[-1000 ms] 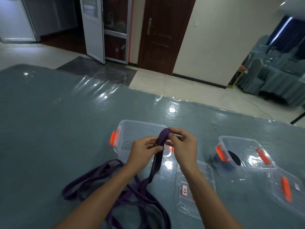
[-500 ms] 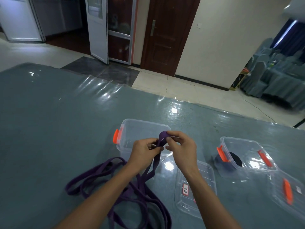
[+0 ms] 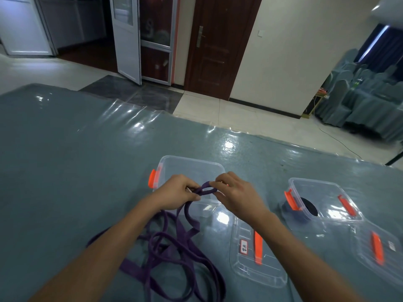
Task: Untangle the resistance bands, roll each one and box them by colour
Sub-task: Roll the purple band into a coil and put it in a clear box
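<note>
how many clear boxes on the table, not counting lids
2: the middle box beyond the purple band, and the right box holding a black roll. None seems hidden.

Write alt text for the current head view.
The left hand and right hand pinch a loop of tangled purple band in front of an open clear box; the rest lies heaped on the table. A second box holds a black roll; a labelled lid lies nearer.
</note>
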Demonstrator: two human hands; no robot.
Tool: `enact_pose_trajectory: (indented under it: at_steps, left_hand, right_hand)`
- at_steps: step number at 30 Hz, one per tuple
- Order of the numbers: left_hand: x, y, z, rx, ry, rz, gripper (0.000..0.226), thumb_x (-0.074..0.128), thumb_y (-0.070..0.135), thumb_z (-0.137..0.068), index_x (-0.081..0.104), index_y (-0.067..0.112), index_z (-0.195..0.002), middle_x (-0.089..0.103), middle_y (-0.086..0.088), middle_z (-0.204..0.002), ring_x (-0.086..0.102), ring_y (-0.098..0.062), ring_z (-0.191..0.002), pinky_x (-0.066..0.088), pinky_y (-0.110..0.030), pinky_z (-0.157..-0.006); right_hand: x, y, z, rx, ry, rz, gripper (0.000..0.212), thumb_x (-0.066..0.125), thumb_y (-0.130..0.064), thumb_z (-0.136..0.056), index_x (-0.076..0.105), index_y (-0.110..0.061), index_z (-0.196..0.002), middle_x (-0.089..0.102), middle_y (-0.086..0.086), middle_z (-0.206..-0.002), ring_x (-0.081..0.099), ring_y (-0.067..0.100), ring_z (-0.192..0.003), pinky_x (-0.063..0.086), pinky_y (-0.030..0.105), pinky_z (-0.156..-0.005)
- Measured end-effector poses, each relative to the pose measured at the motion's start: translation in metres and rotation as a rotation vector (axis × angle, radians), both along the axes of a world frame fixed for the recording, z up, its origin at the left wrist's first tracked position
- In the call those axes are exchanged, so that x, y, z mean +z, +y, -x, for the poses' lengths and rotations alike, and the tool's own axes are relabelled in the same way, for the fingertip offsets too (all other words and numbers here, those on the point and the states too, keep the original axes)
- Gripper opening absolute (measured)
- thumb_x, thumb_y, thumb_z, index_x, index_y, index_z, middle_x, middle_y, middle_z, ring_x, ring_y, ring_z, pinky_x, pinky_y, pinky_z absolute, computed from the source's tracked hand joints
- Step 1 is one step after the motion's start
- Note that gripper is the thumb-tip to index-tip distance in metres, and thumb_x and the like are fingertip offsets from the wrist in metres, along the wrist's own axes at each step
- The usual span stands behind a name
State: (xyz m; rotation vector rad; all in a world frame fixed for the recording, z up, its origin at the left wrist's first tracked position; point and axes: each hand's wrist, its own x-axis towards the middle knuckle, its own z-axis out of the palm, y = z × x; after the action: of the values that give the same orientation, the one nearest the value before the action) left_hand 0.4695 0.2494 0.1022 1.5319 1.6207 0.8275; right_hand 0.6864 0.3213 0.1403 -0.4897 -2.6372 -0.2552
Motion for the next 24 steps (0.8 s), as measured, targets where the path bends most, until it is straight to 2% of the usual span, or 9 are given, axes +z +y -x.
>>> enact_pose_trajectory:
  at_steps: [3,5,9,12,14,16,20,22,24]
  left_hand:
    - [-0.005,-0.005,-0.005,0.096,-0.112,-0.051,0.015,0.081,0.025,-0.084,0.078,0.037,-0.094,0.078,0.014,-0.088,0.074,-0.003,-0.084,0.059,-0.022,-0.082]
    - [-0.009,-0.006,-0.013,0.163,-0.177,-0.104,0.016,0.083,0.029,-0.083,0.076,0.042,-0.089,0.077,0.019,-0.089,0.073,0.0,-0.085,0.058,-0.018,-0.081]
    - [-0.022,-0.008,-0.039,0.289,-0.342,-0.189,0.021,0.083,0.024,-0.083,0.075,0.041,-0.094,0.078,0.017,-0.092,0.073,-0.001,-0.089,0.058,-0.022,-0.088]
    - [-0.029,-0.009,-0.058,0.358,-0.349,-0.276,0.022,0.08,0.024,-0.086,0.076,0.035,-0.105,0.077,0.019,-0.096,0.072,0.001,-0.093,0.058,-0.022,-0.089]
    - [-0.028,-0.011,-0.065,0.386,-0.369,-0.338,0.028,0.077,0.02,-0.088,0.074,0.042,-0.107,0.077,0.021,-0.097,0.072,0.002,-0.094,0.057,-0.018,-0.086]
    - [-0.026,-0.011,-0.068,0.408,-0.372,-0.39,0.037,0.076,0.018,-0.089,0.071,0.052,-0.102,0.076,0.021,-0.097,0.072,0.0,-0.093,0.056,-0.015,-0.083]
    - [-0.023,-0.011,-0.072,0.397,-0.451,-0.43,0.045,0.073,0.013,-0.091,0.072,0.057,-0.096,0.078,0.016,-0.096,0.074,-0.004,-0.094,0.055,-0.014,-0.081]
    - [-0.026,-0.012,-0.073,0.382,-0.453,-0.422,0.04,0.074,0.014,-0.091,0.073,0.054,-0.097,0.078,0.015,-0.096,0.074,-0.004,-0.093,0.055,-0.014,-0.081]
    - [-0.029,-0.013,-0.07,0.39,-0.413,-0.412,0.033,0.074,0.016,-0.091,0.073,0.048,-0.097,0.078,0.015,-0.093,0.074,-0.005,-0.091,0.056,-0.016,-0.08]
  right_hand:
    - [-0.004,0.004,0.0,-0.041,0.086,-0.055,0.012,0.08,-0.017,-0.084,0.075,-0.01,-0.092,0.068,0.003,-0.085,0.063,0.021,-0.074,0.053,0.034,-0.053]
    - [-0.009,0.005,0.002,-0.096,0.181,-0.071,0.011,0.083,-0.016,-0.081,0.074,-0.01,-0.084,0.068,0.002,-0.078,0.061,0.022,-0.07,0.051,0.031,-0.052]
    - [-0.02,0.0,0.009,-0.247,0.372,0.007,0.012,0.085,-0.012,-0.077,0.074,-0.01,-0.079,0.07,0.001,-0.075,0.063,0.02,-0.066,0.042,0.022,-0.055]
    - [-0.028,-0.013,0.015,-0.397,0.509,0.324,0.007,0.082,-0.015,-0.08,0.076,-0.012,-0.082,0.072,-0.002,-0.076,0.066,0.013,-0.068,0.049,0.021,-0.062]
    - [-0.031,-0.024,0.02,-0.492,0.638,0.64,0.005,0.077,-0.023,-0.082,0.076,-0.02,-0.079,0.072,-0.01,-0.071,0.067,0.005,-0.066,0.053,0.02,-0.063]
    - [-0.031,-0.032,0.025,-0.56,0.802,0.904,0.009,0.075,-0.029,-0.08,0.075,-0.027,-0.071,0.071,-0.012,-0.067,0.067,0.002,-0.064,0.048,0.013,-0.059]
    - [-0.032,-0.039,0.034,-0.64,0.976,1.238,0.015,0.075,-0.027,-0.079,0.075,-0.022,-0.065,0.073,-0.003,-0.067,0.066,0.002,-0.062,0.047,0.015,-0.061]
    - [-0.033,-0.041,0.037,-0.619,1.022,1.386,0.015,0.075,-0.022,-0.081,0.076,-0.016,-0.067,0.073,0.007,-0.072,0.066,0.004,-0.066,0.049,0.017,-0.064]
    - [-0.034,-0.042,0.037,-0.603,1.005,1.483,0.015,0.075,-0.02,-0.082,0.077,-0.011,-0.07,0.074,0.009,-0.076,0.067,0.006,-0.071,0.048,0.02,-0.067]
